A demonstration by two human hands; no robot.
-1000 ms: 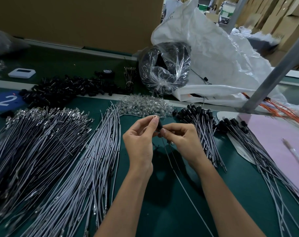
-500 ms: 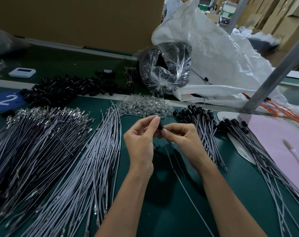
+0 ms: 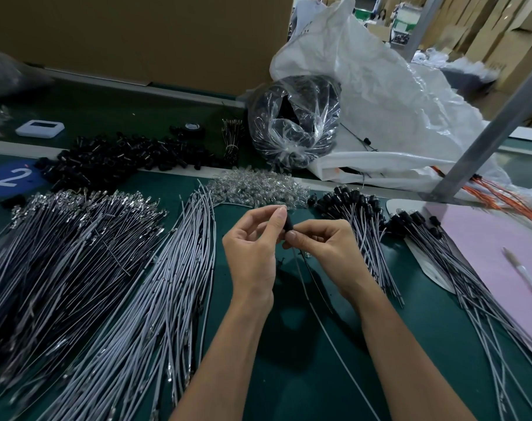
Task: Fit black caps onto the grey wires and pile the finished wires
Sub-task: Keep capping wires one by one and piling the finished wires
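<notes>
At table centre, left hand (image 3: 252, 250) pinches a black cap (image 3: 288, 223) between curled fingers; right hand (image 3: 325, 250), at its 3 o'clock, pinches the grey wire (image 3: 319, 323) beneath it.

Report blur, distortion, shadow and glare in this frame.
Head view: wide-angle stretch fans and smears the left wire bundle toward the corner; the left hand and right hand cast a soft shadow on the green mat; the clear bag glints; the black cap and grey wire they pinch are sharp.

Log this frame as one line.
step: capping | left hand: pinches black cap | right hand: pinches grey wire below cap | finished pile: right of hands
</notes>
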